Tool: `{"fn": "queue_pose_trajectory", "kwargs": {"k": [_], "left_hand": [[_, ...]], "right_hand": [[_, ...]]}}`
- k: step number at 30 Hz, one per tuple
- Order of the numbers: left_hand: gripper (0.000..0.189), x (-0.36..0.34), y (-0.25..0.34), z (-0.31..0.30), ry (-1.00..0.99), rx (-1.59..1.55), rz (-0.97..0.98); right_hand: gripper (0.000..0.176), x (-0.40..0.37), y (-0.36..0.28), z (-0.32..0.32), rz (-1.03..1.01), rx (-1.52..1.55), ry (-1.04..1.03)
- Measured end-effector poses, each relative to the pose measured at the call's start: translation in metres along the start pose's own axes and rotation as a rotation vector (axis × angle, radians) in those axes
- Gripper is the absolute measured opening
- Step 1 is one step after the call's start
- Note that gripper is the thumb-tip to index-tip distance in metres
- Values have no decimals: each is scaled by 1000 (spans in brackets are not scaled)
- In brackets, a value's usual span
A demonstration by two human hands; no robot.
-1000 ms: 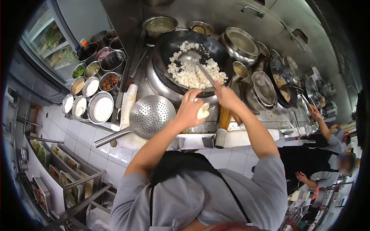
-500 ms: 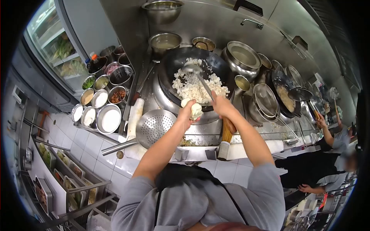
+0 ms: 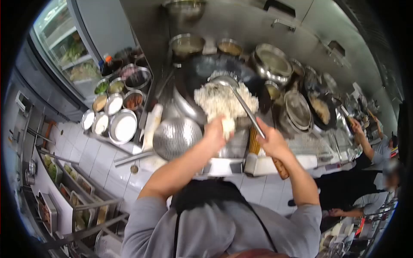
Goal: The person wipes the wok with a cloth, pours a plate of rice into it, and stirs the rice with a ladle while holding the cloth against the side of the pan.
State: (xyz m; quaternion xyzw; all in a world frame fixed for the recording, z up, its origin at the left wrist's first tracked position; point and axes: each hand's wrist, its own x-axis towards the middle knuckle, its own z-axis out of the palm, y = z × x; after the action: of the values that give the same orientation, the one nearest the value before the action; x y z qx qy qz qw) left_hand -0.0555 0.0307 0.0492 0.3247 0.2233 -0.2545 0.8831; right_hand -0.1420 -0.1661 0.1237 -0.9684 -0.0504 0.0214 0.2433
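Observation:
My left hand (image 3: 215, 132) is closed around a crumpled pale cloth (image 3: 228, 126) at the near edge of a large black wok (image 3: 204, 66). White rice (image 3: 211, 101) is heaped in the wok, reaching close to the cloth in this view. My right hand (image 3: 272, 141) grips a long metal ladle (image 3: 246, 105) by its shaft, with the brown wooden handle end sticking out below the fist. The ladle's bowl lies over the far side of the rice.
A perforated strainer (image 3: 177, 139) rests left of the wok. Farther left are several seasoning containers (image 3: 124, 127). Metal bowls (image 3: 187, 45) line the back. To the right stand a sieve over a pot (image 3: 297, 109) and a second wok (image 3: 322, 107); a person (image 3: 355, 185) stands beyond.
My left hand has brought the cloth to the wok's near edge. My right hand has moved right and toward me with the ladle. The rice has shifted nearer, and the view is blurred.

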Motion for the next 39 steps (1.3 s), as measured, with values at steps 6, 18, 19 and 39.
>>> {"fn": "queue_pose_trajectory", "kwargs": {"k": [6,18,19,39], "left_hand": [[18,-17,11,5,64,31,2],[8,-55,-21,-20,26,41,53],[7,-29,-4,-7,88,41,64],[12,78,1,-31,51,90,44]], "right_hand": [[58,-62,-67,-91,288,351,-427],[59,10,-15,-13,36,4,-57],[59,-5,-25,-17,96,54,-105],[46,102,-36,33,131,52,-279]]}}
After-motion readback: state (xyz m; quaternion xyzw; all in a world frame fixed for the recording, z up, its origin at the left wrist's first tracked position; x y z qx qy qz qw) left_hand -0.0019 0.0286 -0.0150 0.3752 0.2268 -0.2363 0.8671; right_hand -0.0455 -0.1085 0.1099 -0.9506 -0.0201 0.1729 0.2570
